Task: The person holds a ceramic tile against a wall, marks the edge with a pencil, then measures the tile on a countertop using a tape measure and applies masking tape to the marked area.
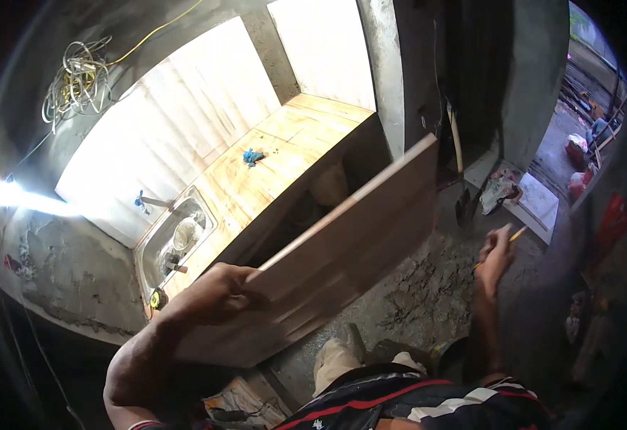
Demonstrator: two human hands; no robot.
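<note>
My left hand (216,292) grips the near upper edge of a large, flat, brown rectangular tile (363,258). The tile is tilted and slants up and away to the right in front of my body. Its pale long edge faces up, and part of the counter front is hidden behind it. To the right of the tile, my right hand (496,256) is closed around a yellow pencil (518,233), whose end sticks out past the fingers. That hand is apart from the tile, above the rough floor.
A wood-patterned counter (256,188) holds a metal sink (209,215), a crumpled blue thing (253,157) and a tape measure (158,298). A blue-handled tap (141,203) is on the wall. A shovel (462,204) leans near the doorway. Coiled cables (80,79) hang upper left.
</note>
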